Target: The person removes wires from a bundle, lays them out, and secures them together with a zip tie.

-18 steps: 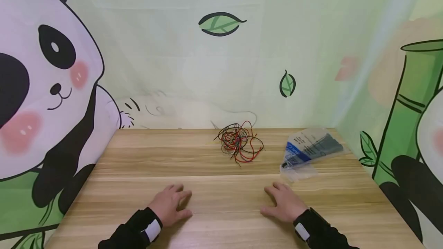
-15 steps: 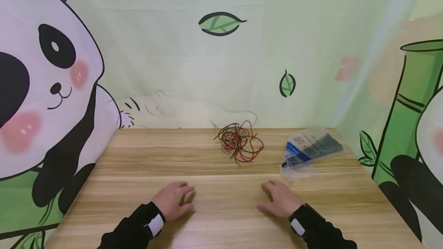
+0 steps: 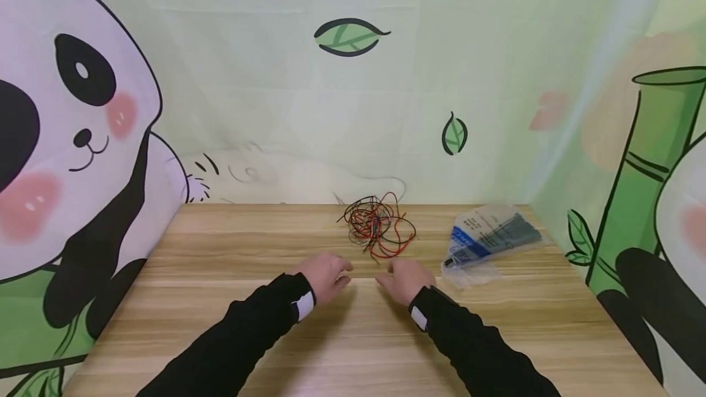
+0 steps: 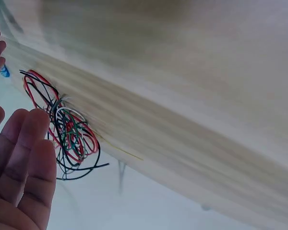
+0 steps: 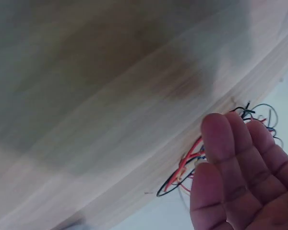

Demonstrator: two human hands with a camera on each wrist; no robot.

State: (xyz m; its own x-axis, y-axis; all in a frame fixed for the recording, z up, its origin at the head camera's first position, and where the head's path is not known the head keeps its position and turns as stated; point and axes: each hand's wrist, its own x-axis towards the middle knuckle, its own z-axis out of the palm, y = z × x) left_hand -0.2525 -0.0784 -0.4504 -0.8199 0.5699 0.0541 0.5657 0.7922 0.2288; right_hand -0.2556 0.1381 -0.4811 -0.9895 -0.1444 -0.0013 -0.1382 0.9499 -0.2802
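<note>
Both hands are out over the pale wood-grain desk [image 3: 237, 244], side by side, and neither has hold of anything: the left hand [image 3: 325, 276] has its fingers loosely extended, and the right hand [image 3: 409, 279] is just as relaxed and unfilled. Right in front of them, at the desk's far edge, sits the loose tangle of thin red, black, green and white insulated wires [image 3: 374, 224]. The left looks just short of it; whether the right's fingertips touch the nearest red loop, I can't tell.

This looks like a featherweight: springy rather than stiff, likely to bend under a pinch and bounce back, with smooth coating that may slide a little. Hard to break, I'd say, but easy to snag. The crowded middle is the sure hold, scooped from both sides; the outer loops risk pulling the knot tighter. Watch that stray thin yellow strand [image 4: 122, 150] trailing off to the side, too!

Off to the right, well apart, lies a clear plastic bag with blue-and-white print [image 3: 488, 238].
</note>
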